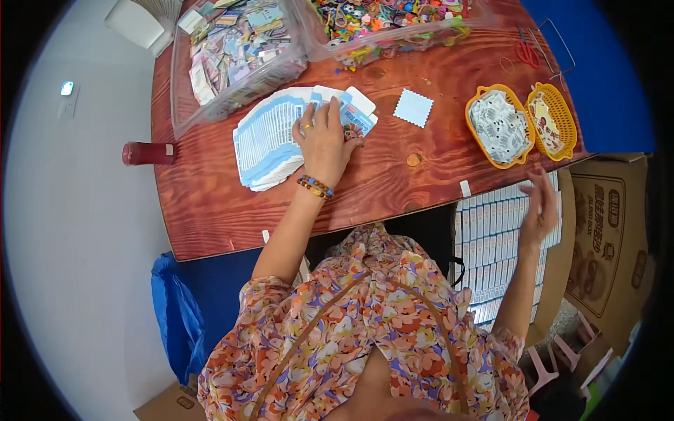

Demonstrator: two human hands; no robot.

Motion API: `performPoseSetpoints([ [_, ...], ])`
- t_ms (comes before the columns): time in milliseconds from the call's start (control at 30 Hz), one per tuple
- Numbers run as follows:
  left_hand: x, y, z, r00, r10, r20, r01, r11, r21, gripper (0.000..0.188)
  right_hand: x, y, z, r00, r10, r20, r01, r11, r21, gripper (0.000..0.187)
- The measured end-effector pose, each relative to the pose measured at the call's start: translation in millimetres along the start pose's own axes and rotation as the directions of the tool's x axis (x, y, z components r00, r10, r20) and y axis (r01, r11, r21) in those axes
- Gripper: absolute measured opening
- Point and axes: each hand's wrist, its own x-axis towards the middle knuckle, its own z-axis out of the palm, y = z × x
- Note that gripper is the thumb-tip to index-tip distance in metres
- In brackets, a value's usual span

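A fanned stack of flat blue-and-white cartons [270, 144] lies on the table. My left hand [324, 144] rests over the stack's right end, fingers spread across the top carton and thumb out to the right. Part of that carton's printed front is hidden beneath the palm. My right hand [539, 207] hangs past the table's front edge, above a large box packed with rows of small boxes [491, 231]; its fingers are apart and nothing shows in them. Between the hands and farther back lies a pale blue card with a scalloped edge [414, 108].
At the back stand a clear bin of small cards [239, 56] and a clear bin of colourful trinkets [393, 21]. To the right, yellow baskets [472, 119] hold white packets and beige pieces. Red-handled scissors [526, 54] lie behind them. A dark red bottle [149, 154] juts past the left edge.
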Motion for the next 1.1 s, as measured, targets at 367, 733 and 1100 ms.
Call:
performPoseSetpoints([
  [367,0,-27,-39,0.984,-0.041,-0.175,-0.07,0.809,-0.583,0.034,80,-139,197,0.798,-0.233,0.556,-0.055,0.891,0.451,0.025],
  [733,-38,-7,-57,0.994,0.034,-0.104,-0.058,0.968,-0.244,0.1,81,-148,214,0.546,-0.2,0.813,-0.299,0.861,0.412,0.017],
  [1100,-31,-7,-52,0.972,-0.185,-0.144,0.078,0.836,-0.544,0.076,33,-151,205,0.897,-0.132,0.423,-0.132,0.832,0.538,0.036],
])
